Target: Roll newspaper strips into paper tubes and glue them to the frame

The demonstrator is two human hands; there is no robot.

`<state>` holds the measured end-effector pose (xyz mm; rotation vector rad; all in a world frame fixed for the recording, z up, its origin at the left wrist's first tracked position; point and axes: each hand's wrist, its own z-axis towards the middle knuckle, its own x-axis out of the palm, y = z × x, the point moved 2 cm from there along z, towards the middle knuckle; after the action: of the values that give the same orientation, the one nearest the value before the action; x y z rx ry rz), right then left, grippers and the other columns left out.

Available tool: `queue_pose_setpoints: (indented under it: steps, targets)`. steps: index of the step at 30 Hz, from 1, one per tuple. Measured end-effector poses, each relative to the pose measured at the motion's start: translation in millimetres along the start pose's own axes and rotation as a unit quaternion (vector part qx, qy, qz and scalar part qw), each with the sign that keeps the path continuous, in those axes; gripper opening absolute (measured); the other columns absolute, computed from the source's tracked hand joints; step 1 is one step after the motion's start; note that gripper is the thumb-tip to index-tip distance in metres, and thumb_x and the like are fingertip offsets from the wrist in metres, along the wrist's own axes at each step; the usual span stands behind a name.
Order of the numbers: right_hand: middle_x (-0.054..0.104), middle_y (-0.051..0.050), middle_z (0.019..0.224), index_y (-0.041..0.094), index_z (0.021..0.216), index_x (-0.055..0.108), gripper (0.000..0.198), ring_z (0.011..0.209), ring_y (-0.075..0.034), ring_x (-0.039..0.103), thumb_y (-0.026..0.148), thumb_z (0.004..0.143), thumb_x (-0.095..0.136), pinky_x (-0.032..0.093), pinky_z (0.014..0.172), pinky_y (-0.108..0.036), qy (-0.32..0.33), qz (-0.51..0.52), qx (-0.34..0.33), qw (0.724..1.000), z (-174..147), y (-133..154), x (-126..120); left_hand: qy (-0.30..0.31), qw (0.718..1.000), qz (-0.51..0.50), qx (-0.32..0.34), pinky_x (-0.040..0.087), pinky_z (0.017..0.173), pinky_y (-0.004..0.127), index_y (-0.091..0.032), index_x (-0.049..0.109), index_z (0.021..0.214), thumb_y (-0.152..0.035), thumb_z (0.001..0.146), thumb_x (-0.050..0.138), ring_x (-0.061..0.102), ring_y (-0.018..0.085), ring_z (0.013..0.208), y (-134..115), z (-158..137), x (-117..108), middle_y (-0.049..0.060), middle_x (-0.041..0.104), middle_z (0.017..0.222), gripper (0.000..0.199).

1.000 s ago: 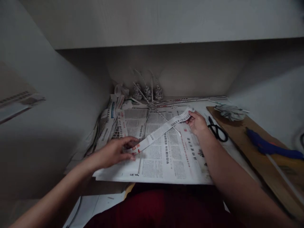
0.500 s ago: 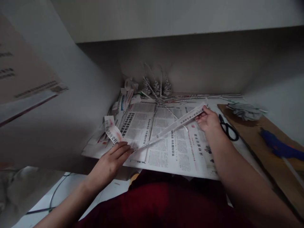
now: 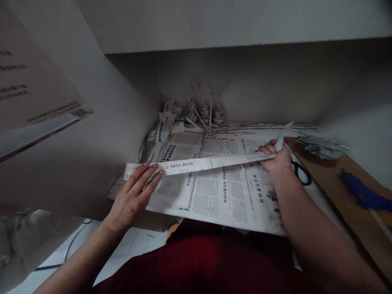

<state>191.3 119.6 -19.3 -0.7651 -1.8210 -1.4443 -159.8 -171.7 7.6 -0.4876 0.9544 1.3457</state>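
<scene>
A long printed newspaper strip point(image 3: 202, 164) is stretched nearly level between my hands, above the newspaper sheets point(image 3: 205, 204) on the surface. My left hand point(image 3: 136, 192) has its fingers laid over the strip's left part, with its thumb hidden; a short end sticks out beyond the fingers. At the other side, my right hand point(image 3: 277, 157) closes its fingers around the strip, whose narrow right end points up past the hand. Black-handled scissors point(image 3: 302, 173) lie just right of my right wrist, partly covered by it.
Several thin paper rods point(image 3: 260, 125) lie along the back, beside a spoke-like rod piece point(image 3: 209, 130) and three small woven cones point(image 3: 204, 113). Paper strips point(image 3: 159, 134) are piled left. A cardboard board point(image 3: 333, 179) holds a blue glue gun point(image 3: 364, 192) and a crumpled grey item point(image 3: 320, 146).
My left hand has moved up and left, bringing the strip from a slant to nearly level with its printed face turned up. My right hand has shifted slightly down and right, fingers more curled.
</scene>
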Motion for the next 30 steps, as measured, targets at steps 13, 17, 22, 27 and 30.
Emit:
queue_pose_setpoints:
  steps: [13, 17, 22, 27, 30]
  targets:
    - [0.023, 0.006, 0.040, 0.022, 0.062, 0.036, 0.026, 0.033, -0.009, 0.025, 0.033, 0.085, 0.040, 0.031, 0.037, -0.023, -0.017, -0.009, -0.002, 1.000, -4.0, 3.8, -2.7, -0.032, 0.997, 0.044, -0.056, 0.040, 0.107, 0.046, -0.030, 0.034, 0.146, -0.006, 0.088, 0.047, 0.048, 0.028, 0.127, 29.3, -6.6, -12.4, 0.007, 0.054, 0.137, 0.065]
    - [0.021, 0.006, 0.040, 0.021, 0.061, 0.037, 0.024, 0.033, -0.010, 0.022, 0.029, 0.084, 0.035, 0.031, 0.036, -0.024, -0.034, -0.015, -0.015, 0.999, -2.0, 4.1, -2.9, -0.086, 0.992, 0.070, -0.064, 0.040, 0.107, 0.045, -0.029, 0.046, 0.139, -0.007, 0.087, 0.052, 0.051, 0.027, 0.125, 50.9, -12.2, -17.3, 0.006, 0.060, 0.130, 0.057]
    - [0.021, 0.007, 0.040, 0.020, 0.060, 0.037, 0.022, 0.034, -0.009, 0.022, 0.027, 0.081, 0.035, 0.029, 0.037, -0.023, -0.020, -0.014, -0.030, 0.999, -1.5, 3.9, -3.3, -0.132, 0.984, 0.091, -0.072, 0.038, 0.109, 0.045, -0.026, 0.053, 0.134, -0.007, 0.086, 0.055, 0.045, 0.028, 0.130, 55.8, -11.5, -18.5, 0.008, 0.056, 0.135, 0.052]
    - [0.022, 0.007, 0.040, 0.019, 0.058, 0.038, 0.021, 0.034, -0.008, 0.023, 0.028, 0.078, 0.038, 0.030, 0.040, -0.022, -0.028, -0.013, -0.049, 0.998, -2.8, 3.9, -3.0, -0.126, 0.984, 0.112, -0.051, 0.037, 0.108, 0.044, -0.029, 0.058, 0.127, -0.006, 0.083, 0.058, 0.040, 0.029, 0.133, 49.3, -12.2, -19.4, 0.005, 0.055, 0.137, 0.050]
    - [0.021, 0.007, 0.041, 0.019, 0.058, 0.038, 0.022, 0.035, -0.007, 0.022, 0.028, 0.077, 0.040, 0.027, 0.040, -0.021, -0.042, -0.008, -0.056, 0.997, -3.3, 3.3, -2.1, -0.112, 0.986, 0.119, -0.025, 0.039, 0.105, 0.042, -0.031, 0.061, 0.124, -0.008, 0.081, 0.060, 0.041, 0.029, 0.132, 46.6, -15.6, -18.4, 0.002, 0.060, 0.131, 0.049]
